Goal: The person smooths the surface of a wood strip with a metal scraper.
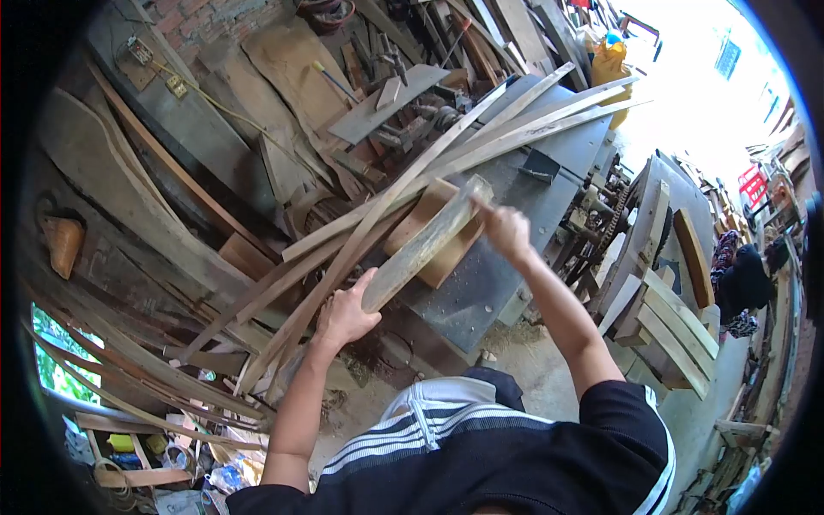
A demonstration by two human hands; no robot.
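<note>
A weathered wooden board [422, 245] slants across the middle of the view, over a brown wooden block [451, 264] on the grey metal machine table [468, 305]. Gripping the board's near end is my left hand [348, 311], thumb apart on one side and fingers along the other. At the far end, my right hand [508, 233] is curled with its fingertips right at the board's edge. Motion blurs those fingers, and I cannot tell what is in them.
Long wooden strips [481, 146] lie across the machine table, left of the board and beyond it. A second machine table [657, 215] with cut wood pieces [674, 330] stands to the right. Large planks [129, 180] lean at the left. A crate of clutter [137, 459] sits lower left.
</note>
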